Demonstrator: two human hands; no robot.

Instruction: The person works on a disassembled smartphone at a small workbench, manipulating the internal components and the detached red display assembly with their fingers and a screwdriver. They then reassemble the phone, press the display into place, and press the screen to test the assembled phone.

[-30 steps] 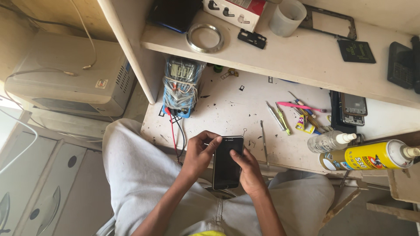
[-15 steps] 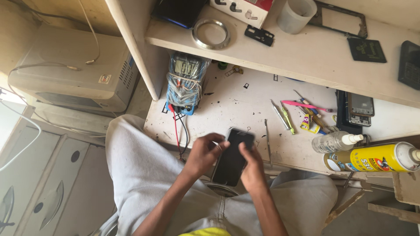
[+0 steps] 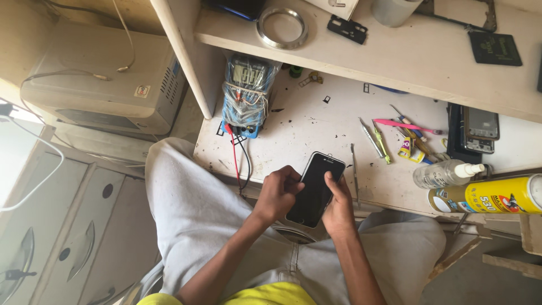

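Both of my hands hold a black smartphone (image 3: 314,189) with a dark screen, just over the front edge of a white workbench (image 3: 305,127). My left hand (image 3: 278,194) grips its left side with the thumb across the glass. My right hand (image 3: 340,201) wraps the right side, thumb resting near the top of the screen. The phone leans with its top end toward the upper right. Below it are my lap and grey trousers.
A multimeter (image 3: 247,93) wrapped in plastic, with red and black leads, stands at the bench's left. Screwdrivers and tweezers (image 3: 377,141), an opened phone (image 3: 479,131), a clear spray bottle (image 3: 443,173) and a yellow can (image 3: 494,196) lie right. A shelf above carries a metal ring (image 3: 282,26).
The phone and both hands have tilted and shifted slightly to the right. The view has moved a little closer to the bench.
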